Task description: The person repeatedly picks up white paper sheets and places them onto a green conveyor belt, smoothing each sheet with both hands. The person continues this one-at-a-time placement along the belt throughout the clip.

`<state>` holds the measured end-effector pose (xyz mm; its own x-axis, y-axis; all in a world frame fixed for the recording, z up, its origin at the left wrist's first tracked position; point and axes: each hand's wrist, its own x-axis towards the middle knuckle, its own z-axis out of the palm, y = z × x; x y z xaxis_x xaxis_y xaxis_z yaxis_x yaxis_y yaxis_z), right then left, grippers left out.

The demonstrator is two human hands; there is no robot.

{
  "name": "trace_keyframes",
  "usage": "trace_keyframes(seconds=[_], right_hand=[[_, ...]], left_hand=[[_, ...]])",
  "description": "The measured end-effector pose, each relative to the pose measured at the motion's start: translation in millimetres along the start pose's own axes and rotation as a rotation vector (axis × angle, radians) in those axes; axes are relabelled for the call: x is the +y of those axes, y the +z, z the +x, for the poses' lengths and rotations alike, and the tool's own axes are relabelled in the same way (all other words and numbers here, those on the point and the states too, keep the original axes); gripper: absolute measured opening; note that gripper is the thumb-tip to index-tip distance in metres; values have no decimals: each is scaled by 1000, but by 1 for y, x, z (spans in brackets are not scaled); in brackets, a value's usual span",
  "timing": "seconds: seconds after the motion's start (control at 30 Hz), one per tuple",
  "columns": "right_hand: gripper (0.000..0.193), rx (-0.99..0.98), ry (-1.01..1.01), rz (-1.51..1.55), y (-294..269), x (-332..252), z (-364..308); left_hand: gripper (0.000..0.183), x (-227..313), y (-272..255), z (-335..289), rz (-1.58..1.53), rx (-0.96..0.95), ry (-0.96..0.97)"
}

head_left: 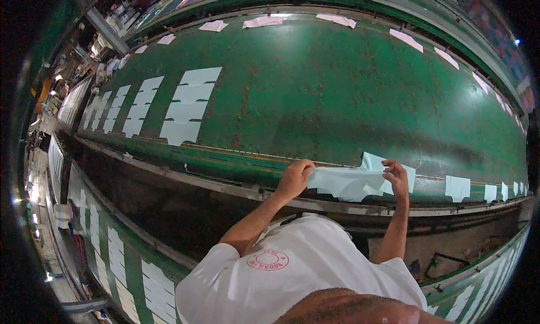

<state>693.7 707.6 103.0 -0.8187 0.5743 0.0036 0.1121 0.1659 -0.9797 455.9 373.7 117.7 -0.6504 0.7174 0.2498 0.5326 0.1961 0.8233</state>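
Observation:
A pale mint fabric piece [346,183] is stretched between my two hands above the near edge of a long green table [292,99]. My left hand [296,178] pinches its left corner between thumb and fingertips. At the other end, my right hand [397,180] has its fingers curled in a pinch on the right corner. Behind and beside the right hand lies more pale fabric [372,161], partly covered by the held piece; I cannot tell whether it is a separate piece.
Columns of pale cut fabric pieces [191,93] lie flat on the table's left part. Pink pieces [263,22] line the far edge. More pale pieces [458,188] sit along the near edge at right. Another green table [126,234] with fabric stands behind me, lower left.

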Motion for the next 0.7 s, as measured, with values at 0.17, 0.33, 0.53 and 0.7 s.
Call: trace_keyframes(seconds=[0.17, 0.33, 0.53, 0.7], right_hand=[[11, 105, 10, 116, 62, -33, 26], [22, 60, -143, 147, 119, -55, 48], [43, 15, -237, -106, 163, -60, 64], [39, 46, -249, -138, 202, -68, 74]], left_hand=[[16, -19, -49, 28, -75, 141, 87], [16, -46, -90, 33, -137, 275, 62], [10, -79, -116, 25, -241, 427, 52], [8, -95, -144, 20, -157, 479, 51]])
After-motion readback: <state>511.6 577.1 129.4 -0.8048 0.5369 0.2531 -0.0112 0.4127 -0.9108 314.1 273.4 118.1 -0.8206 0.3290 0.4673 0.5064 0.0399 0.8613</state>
